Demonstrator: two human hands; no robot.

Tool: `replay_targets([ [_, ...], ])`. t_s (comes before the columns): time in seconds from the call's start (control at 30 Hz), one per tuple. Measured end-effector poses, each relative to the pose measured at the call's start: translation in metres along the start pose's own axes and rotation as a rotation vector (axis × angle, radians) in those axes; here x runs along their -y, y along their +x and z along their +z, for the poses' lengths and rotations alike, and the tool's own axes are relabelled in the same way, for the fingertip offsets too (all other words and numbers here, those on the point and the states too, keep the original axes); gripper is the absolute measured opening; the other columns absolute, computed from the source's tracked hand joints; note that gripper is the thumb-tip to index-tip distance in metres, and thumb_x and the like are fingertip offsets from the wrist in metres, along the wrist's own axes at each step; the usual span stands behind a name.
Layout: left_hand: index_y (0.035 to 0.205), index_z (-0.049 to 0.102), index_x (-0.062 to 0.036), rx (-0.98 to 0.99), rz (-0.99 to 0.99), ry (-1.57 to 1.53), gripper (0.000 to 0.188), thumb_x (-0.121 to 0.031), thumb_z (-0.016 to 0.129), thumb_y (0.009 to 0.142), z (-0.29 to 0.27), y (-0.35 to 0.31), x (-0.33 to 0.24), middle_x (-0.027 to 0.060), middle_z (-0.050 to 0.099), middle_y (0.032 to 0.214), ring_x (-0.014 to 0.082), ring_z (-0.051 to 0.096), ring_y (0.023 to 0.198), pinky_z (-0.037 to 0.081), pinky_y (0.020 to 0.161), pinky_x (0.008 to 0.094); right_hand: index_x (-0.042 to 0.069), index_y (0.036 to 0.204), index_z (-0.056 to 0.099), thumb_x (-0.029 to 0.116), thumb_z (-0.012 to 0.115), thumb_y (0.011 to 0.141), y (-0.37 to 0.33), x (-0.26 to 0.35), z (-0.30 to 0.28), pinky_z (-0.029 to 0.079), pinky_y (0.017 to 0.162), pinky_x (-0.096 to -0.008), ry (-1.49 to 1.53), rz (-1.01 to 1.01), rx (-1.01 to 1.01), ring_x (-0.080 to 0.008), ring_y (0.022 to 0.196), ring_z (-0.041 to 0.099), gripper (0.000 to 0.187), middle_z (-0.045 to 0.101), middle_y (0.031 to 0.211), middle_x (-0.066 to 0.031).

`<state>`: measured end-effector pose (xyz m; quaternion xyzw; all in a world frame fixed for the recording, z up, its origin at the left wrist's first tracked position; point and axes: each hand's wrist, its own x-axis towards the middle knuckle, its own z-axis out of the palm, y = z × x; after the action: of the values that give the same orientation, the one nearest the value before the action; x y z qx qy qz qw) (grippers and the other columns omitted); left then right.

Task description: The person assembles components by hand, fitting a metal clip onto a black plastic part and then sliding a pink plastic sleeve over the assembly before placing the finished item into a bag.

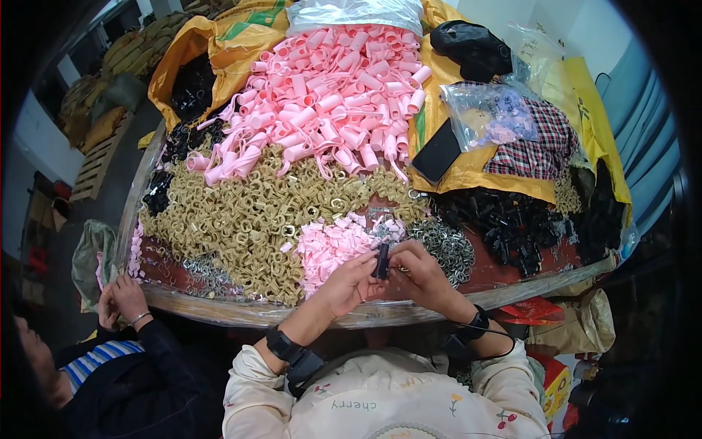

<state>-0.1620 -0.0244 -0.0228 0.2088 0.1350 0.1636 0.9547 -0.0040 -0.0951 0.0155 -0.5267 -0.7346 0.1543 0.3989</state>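
Observation:
My left hand (346,284) grips a small dark plastic part (382,261), a short upright tube-like piece, between thumb and fingers. Close against its right side, my right hand (421,272) is closed in a pinch; a tiny light-coloured bit shows at its fingertips, too small to name. Both hands are just above the table's near edge. Right behind them lies a heap of small flat pink pieces (329,249). Beside my right hand is a pile of silvery metal rings or clips (447,252). Tan plastic ring-shaped parts (234,219) spread widely to the left.
Pink tubular parts with straps (329,102) form a large mound at the back. Black parts (512,227) lie right, near a dark phone (436,152) and a clear bag (490,117) on yellow sacking. A co-worker's hands (123,298) are at the left beside a green sack (93,256).

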Motion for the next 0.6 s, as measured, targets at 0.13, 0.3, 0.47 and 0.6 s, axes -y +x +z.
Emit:
replay_targets([
  [0.13,0.110,0.043,-0.0015,-0.027,0.032,0.049,0.027,-0.015,0.043,0.087,-0.003,-0.003,0.003,0.0060,0.055,0.095,0.0133,0.056,0.084,0.048,0.072,0.0248,0.003,0.077,0.051,0.001,0.056,0.068,0.000,0.003,0.001,0.035,0.074,-0.0333,-0.165,-0.073,0.011,-0.0274,0.088,0.046,0.012,0.047,0.095,-0.0103],
  [0.3,0.106,0.046,0.0006,-0.115,0.021,0.113,0.025,-0.015,0.044,0.087,-0.005,-0.007,0.004,0.0067,0.054,0.095,0.0151,0.056,0.085,0.048,0.076,0.0277,0.004,0.076,0.051,0.004,0.057,0.068,0.004,0.006,0.004,0.031,0.080,-0.0358,-0.250,-0.115,0.019,-0.0274,0.093,0.045,0.010,0.048,0.097,-0.0093],
  [0.47,0.107,0.047,0.0012,-0.197,-0.008,0.194,0.026,-0.014,0.043,0.087,-0.010,-0.007,0.009,0.0057,0.054,0.099,0.0146,0.055,0.089,0.046,0.080,0.0269,0.005,0.071,0.051,0.005,0.058,0.066,0.003,-0.005,0.010,0.031,0.080,-0.0354,-0.210,-0.126,0.067,-0.0263,0.096,0.044,0.009,0.048,0.098,-0.0078],
  [0.6,0.111,0.045,0.0013,-0.254,0.003,0.331,0.029,-0.014,0.043,0.087,-0.001,-0.006,0.014,0.0064,0.053,0.100,0.0147,0.054,0.090,0.045,0.081,0.0274,0.006,0.067,0.050,0.006,0.059,0.063,0.000,-0.010,0.012,0.031,0.079,-0.0353,-0.179,-0.080,0.122,-0.0253,0.095,0.045,0.010,0.048,0.096,-0.0060],
])
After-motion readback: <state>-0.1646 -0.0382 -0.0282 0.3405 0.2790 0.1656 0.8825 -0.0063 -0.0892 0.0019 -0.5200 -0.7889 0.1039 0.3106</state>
